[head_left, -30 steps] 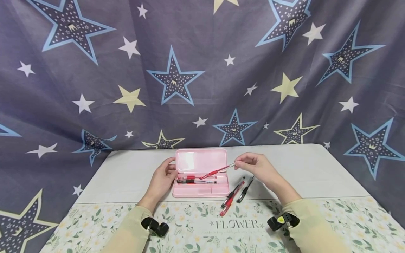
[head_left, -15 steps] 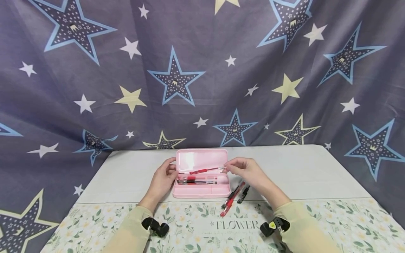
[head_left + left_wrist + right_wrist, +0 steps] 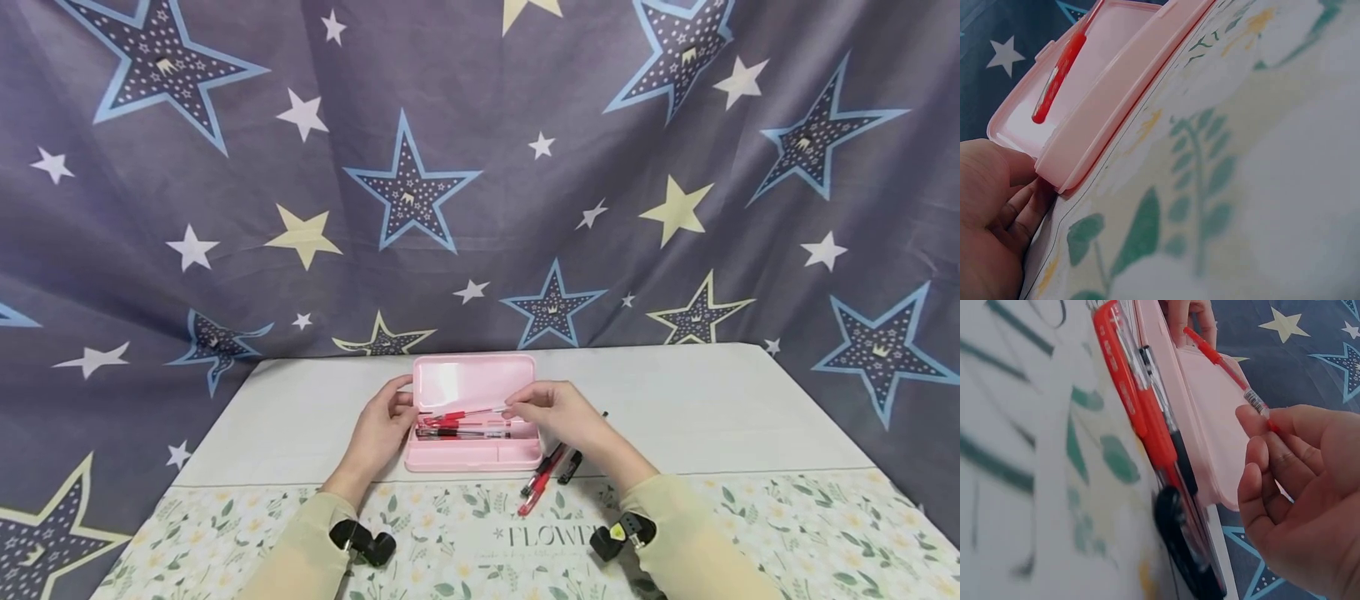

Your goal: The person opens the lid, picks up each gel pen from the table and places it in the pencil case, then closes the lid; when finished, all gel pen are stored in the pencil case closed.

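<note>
A pink pencil case (image 3: 474, 454) lies with its lid (image 3: 474, 383) tipped back. My left hand (image 3: 380, 433) holds its left end, thumb and fingers at the corner. A red gel pen (image 3: 1207, 350) is pinched by its clear rear end between the thumb and fingertips of my right hand (image 3: 566, 412). That pen slants over the back compartment, its red grip end pointing left, close above the pens inside. In that compartment lie red pens and a black pen (image 3: 450, 433). The left wrist view shows the held pen's red grip (image 3: 1060, 78) in front of the lid.
Right of the case, partly beneath my right forearm, lie a red pen (image 3: 534, 498), a pen with a black grip (image 3: 538, 477) and a black-capped pen (image 3: 572, 468). A flowered mat (image 3: 435, 533) covers the table's near part. A starry curtain (image 3: 480, 233) hangs behind.
My right hand has moved left and slightly down with the red gel pen, bringing it from the case's right side to over the back compartment. The left hand stays at the case's left end.
</note>
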`<state>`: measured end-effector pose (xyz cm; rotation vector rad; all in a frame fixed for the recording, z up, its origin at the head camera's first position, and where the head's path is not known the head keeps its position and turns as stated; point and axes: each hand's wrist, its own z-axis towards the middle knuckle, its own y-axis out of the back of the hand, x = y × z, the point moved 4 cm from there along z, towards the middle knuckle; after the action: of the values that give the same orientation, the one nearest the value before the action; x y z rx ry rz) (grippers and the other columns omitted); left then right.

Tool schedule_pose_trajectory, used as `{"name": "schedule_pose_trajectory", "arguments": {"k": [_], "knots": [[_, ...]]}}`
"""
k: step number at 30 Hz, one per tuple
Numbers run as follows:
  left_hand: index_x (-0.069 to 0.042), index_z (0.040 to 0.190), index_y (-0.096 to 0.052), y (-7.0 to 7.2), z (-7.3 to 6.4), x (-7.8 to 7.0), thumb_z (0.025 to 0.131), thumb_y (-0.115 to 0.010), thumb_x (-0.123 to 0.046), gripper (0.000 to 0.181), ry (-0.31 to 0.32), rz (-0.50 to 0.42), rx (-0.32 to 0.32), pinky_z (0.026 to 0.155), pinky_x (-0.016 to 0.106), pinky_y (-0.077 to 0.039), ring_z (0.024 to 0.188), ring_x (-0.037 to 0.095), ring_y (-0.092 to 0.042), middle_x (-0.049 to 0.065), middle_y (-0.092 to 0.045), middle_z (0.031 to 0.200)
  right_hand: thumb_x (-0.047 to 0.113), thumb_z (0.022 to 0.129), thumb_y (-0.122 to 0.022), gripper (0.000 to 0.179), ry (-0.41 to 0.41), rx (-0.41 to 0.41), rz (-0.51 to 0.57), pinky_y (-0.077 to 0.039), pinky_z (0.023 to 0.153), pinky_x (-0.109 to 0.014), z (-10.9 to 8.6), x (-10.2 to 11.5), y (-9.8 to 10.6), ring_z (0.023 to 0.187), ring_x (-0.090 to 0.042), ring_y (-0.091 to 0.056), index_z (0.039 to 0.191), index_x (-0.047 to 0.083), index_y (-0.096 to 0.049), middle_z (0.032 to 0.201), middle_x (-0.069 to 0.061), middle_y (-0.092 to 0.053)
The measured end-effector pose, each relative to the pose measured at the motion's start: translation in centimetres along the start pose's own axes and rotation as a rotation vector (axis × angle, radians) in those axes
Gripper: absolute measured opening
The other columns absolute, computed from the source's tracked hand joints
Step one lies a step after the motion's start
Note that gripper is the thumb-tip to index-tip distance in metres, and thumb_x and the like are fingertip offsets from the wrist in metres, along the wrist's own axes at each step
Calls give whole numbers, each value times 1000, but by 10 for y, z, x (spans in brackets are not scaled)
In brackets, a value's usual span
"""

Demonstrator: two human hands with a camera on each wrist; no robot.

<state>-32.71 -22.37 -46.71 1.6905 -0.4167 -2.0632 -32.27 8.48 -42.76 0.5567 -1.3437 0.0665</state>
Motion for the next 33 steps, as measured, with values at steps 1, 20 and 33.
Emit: {"name": "schedule_pose_trajectory", "arguments": {"k": [1, 20, 33], "knots": [[-10, 160, -55, 0, 0, 0, 106, -68, -1, 56, -2, -5, 1, 98, 41, -56, 104, 22, -73, 11, -76, 119, 18, 108, -74, 19, -11, -8, -2, -58, 102, -42, 1, -1, -1, 114, -29, -77, 118, 5, -82, 112, -9, -83], [-10, 161, -54, 1, 1, -1, 108, -67, -3, 55, 0, -5, 0, 93, 34, -56, 104, 21, -72, 10, -76, 120, 9, 104, -75, 15, -33, -22, -71, -63, 85, -47, 11, -3, -14, 91, -32, -78, 115, 0, -80, 108, -14, -82], [-11, 161, -54, 0, -1, 1, 108, -67, -3, 55, 5, -3, -2, 98, 41, -55, 105, 21, -72, 10, -76, 120, 7, 102, -79, 7, 2, -21, -197, -57, 77, -33, 11, -2, -16, 83, -29, -75, 106, 5, -84, 94, -4, -80]]}}
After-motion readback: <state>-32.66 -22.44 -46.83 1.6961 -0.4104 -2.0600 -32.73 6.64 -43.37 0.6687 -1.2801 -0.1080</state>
